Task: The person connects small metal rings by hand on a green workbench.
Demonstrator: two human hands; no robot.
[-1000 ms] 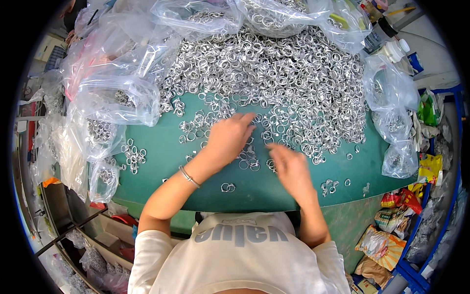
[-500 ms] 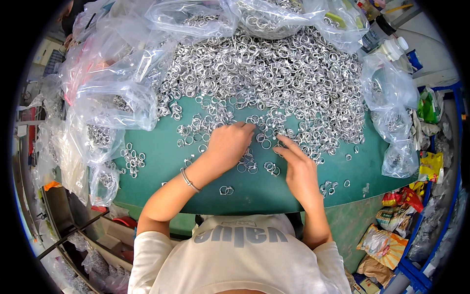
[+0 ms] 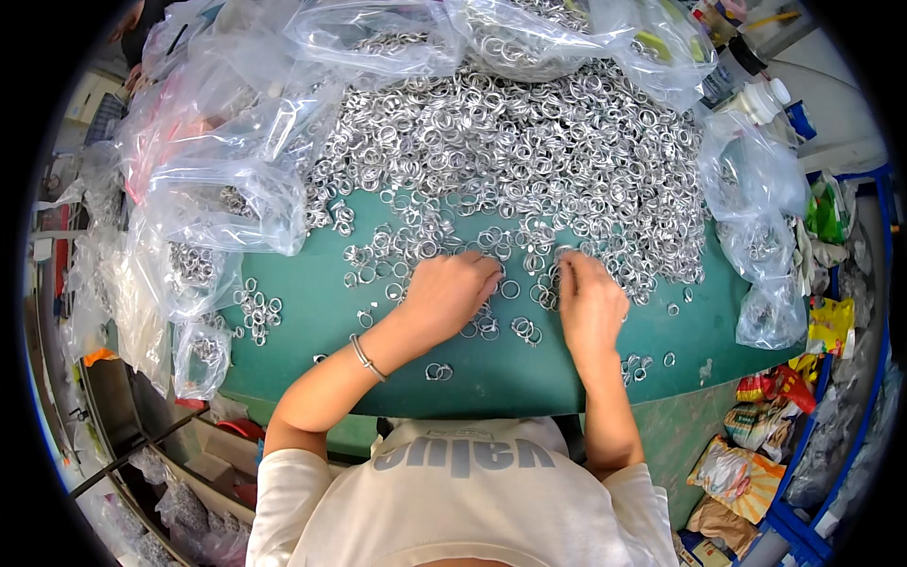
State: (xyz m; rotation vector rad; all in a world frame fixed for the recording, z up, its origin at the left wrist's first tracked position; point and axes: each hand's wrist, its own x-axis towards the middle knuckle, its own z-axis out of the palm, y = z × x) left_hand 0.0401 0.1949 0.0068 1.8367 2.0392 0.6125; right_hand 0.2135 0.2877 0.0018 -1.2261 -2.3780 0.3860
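A large heap of silver metal rings [image 3: 529,142] covers the far half of the green table [image 3: 510,387], with looser rings scattered on its near side. My left hand [image 3: 449,295], a bangle [image 3: 367,359] on its wrist, is closed over the loose rings, fingertips drawn together; what they pinch is hidden. To its right, my right hand [image 3: 595,300] bends its fingers down, closed, onto a small cluster of rings [image 3: 546,291] at the heap's near edge. Whether a ring is between those fingertips I cannot make out. A few rings [image 3: 526,330] lie between my hands.
Clear plastic bags [image 3: 227,203] of rings line the left side, with more bags [image 3: 510,42] along the back and right. Bottles [image 3: 761,97] stand at the far right corner. Small ring groups [image 3: 257,312] lie at the left. Colourful packets [image 3: 737,472] fill a blue rack at right.
My right hand has shifted right and nearer me, its spread fingers now drawn together over rings. My left hand has moved slightly right and nearer me.
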